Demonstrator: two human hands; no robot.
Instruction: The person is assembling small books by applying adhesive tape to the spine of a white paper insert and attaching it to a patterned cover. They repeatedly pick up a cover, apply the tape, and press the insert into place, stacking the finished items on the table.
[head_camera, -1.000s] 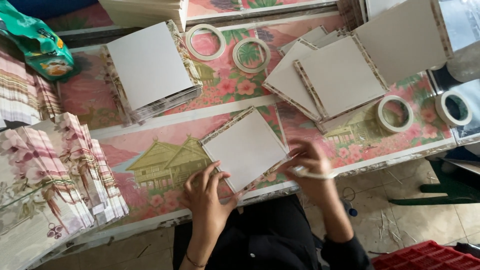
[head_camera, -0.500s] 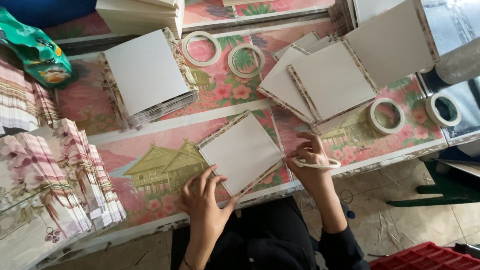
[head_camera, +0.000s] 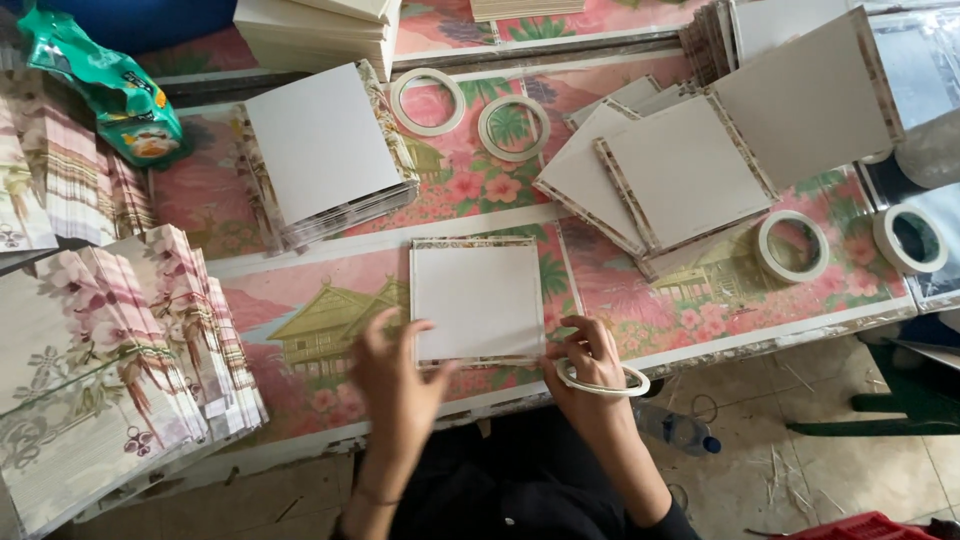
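A white square card lies flat near the desk's front edge. The left hand, fingers spread, presses its lower left corner. The right hand grips a tape roll at the card's lower right corner. Bare desk lies left of the card.

Tabletop covered in pink floral sheeting with painted houses. On it: one white square board near the front edge; a stack of white boards upper left; overlapping boards right; tape rolls at the back, more tape rolls far right; fanned floral-print sheets left; green packet in the left corner.
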